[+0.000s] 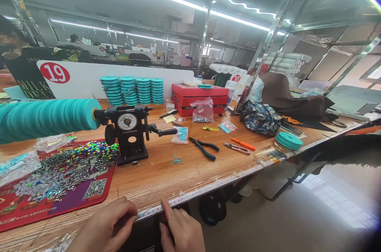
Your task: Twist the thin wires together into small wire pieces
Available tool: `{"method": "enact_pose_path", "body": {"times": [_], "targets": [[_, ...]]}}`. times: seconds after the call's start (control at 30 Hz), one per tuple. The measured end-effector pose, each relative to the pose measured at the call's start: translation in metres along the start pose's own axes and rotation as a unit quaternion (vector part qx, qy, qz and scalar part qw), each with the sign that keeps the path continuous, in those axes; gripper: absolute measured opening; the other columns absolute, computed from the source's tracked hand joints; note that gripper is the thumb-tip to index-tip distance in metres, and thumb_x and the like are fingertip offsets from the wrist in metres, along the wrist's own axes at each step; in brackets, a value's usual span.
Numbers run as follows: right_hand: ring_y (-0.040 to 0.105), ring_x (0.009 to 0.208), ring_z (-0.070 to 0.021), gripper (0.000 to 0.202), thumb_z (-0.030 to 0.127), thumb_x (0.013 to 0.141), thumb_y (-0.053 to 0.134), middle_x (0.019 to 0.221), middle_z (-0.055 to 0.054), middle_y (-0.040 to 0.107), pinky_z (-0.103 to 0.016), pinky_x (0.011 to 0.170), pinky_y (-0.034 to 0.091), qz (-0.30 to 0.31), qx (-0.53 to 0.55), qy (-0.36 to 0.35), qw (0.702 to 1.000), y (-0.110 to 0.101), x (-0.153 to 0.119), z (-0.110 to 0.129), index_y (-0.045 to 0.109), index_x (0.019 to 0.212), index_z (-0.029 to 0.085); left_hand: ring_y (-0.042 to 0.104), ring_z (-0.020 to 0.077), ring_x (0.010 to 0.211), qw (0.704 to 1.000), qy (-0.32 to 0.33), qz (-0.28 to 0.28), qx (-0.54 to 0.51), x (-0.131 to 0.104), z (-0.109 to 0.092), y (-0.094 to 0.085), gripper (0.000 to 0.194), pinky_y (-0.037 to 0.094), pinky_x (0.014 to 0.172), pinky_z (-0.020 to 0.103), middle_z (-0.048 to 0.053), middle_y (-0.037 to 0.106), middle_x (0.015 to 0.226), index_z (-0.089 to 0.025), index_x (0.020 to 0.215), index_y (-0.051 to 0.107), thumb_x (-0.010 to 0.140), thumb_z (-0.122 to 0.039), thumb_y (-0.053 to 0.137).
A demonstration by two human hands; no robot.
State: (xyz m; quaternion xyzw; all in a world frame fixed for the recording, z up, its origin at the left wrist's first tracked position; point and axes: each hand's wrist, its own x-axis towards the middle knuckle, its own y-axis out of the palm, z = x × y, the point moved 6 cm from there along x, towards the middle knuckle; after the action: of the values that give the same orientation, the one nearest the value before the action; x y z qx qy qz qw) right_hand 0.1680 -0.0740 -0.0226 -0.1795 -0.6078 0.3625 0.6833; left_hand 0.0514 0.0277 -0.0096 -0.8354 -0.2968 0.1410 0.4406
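Your left hand [108, 224]: at the near table edge, thumb and fingertips drawn together at the end of the visible tape; whether anything is gripped cannot be told.

Your right hand [183, 229]: just right of it, index finger stretched out to the tape, thumb standing apart, other fingers bent; any fine strand held there cannot be made out.

Measuring tape [184, 197]: one, white, lying along the table's front edge, running between your hands and on to the right.

Winder [131, 129]: one, black, dialled, cranked, upright on the wooden table [160, 180] beyond your hands. Teal spools [50, 119]: a row, carried on its shaft, reaching left.

Red mat [71, 205]: to your left, bearing small metal fittings [64, 166] and coloured beads [98, 151].

Pliers [205, 149]: one pair, handles spread, right of the winder. Teal sticks [177, 159]: several, loose, between these two.

Snips [236, 148]: one, beside an orange tool [242, 143].

Stacked discs [132, 91]: four teal columns, behind the winder.

Red box [202, 101]: right of those columns.

Patterned bag [260, 118]: farther right.
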Motion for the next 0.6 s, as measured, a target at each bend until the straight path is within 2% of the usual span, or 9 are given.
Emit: {"method": "enact_pose_path", "body": {"times": [0.3,0.47,0.6], "targets": [[0.055,0.048,-0.0172,0.034,0.016,0.083,0.030,0.055,-0.005,0.059,-0.026,0.042,0.043,-0.001,-0.026,-0.008,1.000,-0.0016,0.0029,0.0023,0.048,0.108,0.002,0.062,0.0121,0.065,1.000,0.013,-0.016,0.017,-0.0021,0.0028,0.0005,0.012,0.047,0.061,0.017,-0.003,0.066,0.069,-0.024,0.074,0.059,0.078,-0.027,0.048],[0.056,0.050,-0.0175,0.035,0.014,0.079,0.033,0.058,-0.005,0.060,-0.026,0.045,0.045,0.010,-0.001,0.000,1.000,-0.0016,0.0019,-0.0001,0.048,0.109,0.002,0.063,0.0125,0.065,0.999,0.027,-0.036,0.022,-0.0022,0.0035,0.0004,0.012,0.047,0.061,0.017,-0.003,0.067,0.070,-0.025,0.075,0.060,0.079,-0.028,0.049],[0.056,0.052,-0.0174,0.037,0.013,0.078,0.035,0.061,-0.006,0.061,-0.025,0.046,0.045,0.017,0.032,0.008,0.999,0.0001,-0.0007,-0.0022,0.046,0.112,0.003,0.063,0.0119,0.064,0.999,0.035,-0.032,0.014,-0.0018,0.0041,0.0006,0.010,0.048,0.060,0.016,-0.004,0.067,0.070,-0.025,0.076,0.060,0.078,-0.028,0.050]]}}
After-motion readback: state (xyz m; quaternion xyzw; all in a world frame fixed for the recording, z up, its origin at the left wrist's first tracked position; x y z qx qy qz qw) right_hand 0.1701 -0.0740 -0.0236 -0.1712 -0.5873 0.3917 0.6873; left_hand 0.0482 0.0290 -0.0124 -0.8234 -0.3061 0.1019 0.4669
